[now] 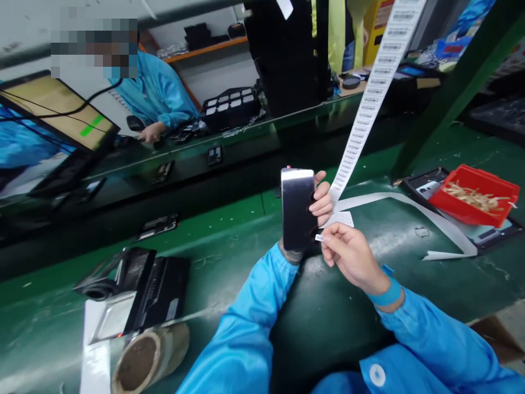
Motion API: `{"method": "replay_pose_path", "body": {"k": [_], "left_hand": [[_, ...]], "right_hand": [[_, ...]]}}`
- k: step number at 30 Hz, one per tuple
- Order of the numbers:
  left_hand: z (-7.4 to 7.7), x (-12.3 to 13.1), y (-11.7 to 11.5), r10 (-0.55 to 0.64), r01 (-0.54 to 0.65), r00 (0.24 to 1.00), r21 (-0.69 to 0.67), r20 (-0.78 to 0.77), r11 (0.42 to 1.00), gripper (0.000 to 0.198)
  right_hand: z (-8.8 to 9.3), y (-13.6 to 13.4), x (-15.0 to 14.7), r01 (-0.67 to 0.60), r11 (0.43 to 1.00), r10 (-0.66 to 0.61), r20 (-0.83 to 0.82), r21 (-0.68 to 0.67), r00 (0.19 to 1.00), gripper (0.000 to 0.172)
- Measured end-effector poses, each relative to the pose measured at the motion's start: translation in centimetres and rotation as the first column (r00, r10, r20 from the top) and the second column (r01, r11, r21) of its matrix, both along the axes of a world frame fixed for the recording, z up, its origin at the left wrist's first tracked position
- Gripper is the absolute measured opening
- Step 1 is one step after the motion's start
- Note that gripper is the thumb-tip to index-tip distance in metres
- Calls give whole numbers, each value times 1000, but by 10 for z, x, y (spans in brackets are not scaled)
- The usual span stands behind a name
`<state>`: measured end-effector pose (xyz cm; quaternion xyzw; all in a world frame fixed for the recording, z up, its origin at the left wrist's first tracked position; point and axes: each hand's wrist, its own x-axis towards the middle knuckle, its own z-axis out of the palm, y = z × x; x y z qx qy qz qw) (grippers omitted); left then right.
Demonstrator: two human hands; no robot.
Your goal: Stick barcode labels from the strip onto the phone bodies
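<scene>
Phone (pixel 298 210): frame center | left hand (pixel 322 200): wrapped around it from behind | right hand (pixel 348 254): pinching small white label (pixel 319 238) beside phone's lower right edge | barcode strip (pixel 371 104): upper right

Glossy blue sleeves (pixel 250 314), blue wristband (pixel 388 295)

The phone (pixel 298 216) shows a black face with a bright silvery-white band across its far end. The small label (pixel 319 237) is white, and the long strip (pixel 371 93) is white with repeating rows of black barcodes. Both near sleeves (pixel 248 312) are bright blue, the wristband (pixel 385 296) a duller blue. The desk (pixel 414 282) is dark green. At right, a red tray (pixel 461 209) contains pale straw-coloured pieces (pixel 476 198); at near left, the roll (pixel 176 345) is brown. On the far-left screen (pixel 59 106), a vivid green block (pixel 92 125) sits on dull yellow.
</scene>
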<state>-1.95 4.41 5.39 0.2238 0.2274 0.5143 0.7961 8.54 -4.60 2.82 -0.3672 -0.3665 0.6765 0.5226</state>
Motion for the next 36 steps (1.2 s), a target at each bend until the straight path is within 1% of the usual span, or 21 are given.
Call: {"method": "replay_pose_path", "body": {"k": [2,4,6,9,11,18,23,28,30,33,35,36], "left_hand": [[-1,8,2,13,-13,999,18,-31,1000,34],[-4,14,3,8,-8,1000,21,-15,1000,46],[-8,18,5,-24,23,999,22,32,999,60],[-9,21,6,-48,46,994,24,102,999,77],[-8,22,7,-56,53,989,25,134,998,83],[-4,26,5,-99,104,983,-21,156,994,85],[0,26,6,-132,140,984,-71,116,988,88],[-1,27,7,-125,131,981,-30,150,991,88],[-2,28,7,-113,117,980,-14,163,993,87],[-5,27,10,-100,102,982,-5,162,995,85],[-8,25,13,-65,69,986,-23,156,997,83],[-9,24,14,-24,32,987,-44,158,999,81]], "right_hand": [[2,-4,-4,0,999,-4,90,38,996,23],[6,-6,-6,14,998,-25,201,59,979,19],[10,-8,-7,21,998,-40,288,67,957,17],[14,-9,-8,14,997,-40,345,77,938,15],[14,-9,-9,7,997,-36,356,81,934,15],[10,-8,-7,1,995,-41,415,96,909,16],[10,-8,-6,-3,995,-42,444,100,895,16],[12,-8,-8,7,994,-61,492,112,868,17],[12,-8,-9,15,989,-95,550,147,830,16],[9,-6,-6,30,967,-195,663,253,723,16],[4,-3,-1,63,934,-310,711,351,631,23],[1,-2,2,91,901,-393,709,424,586,25]]}}
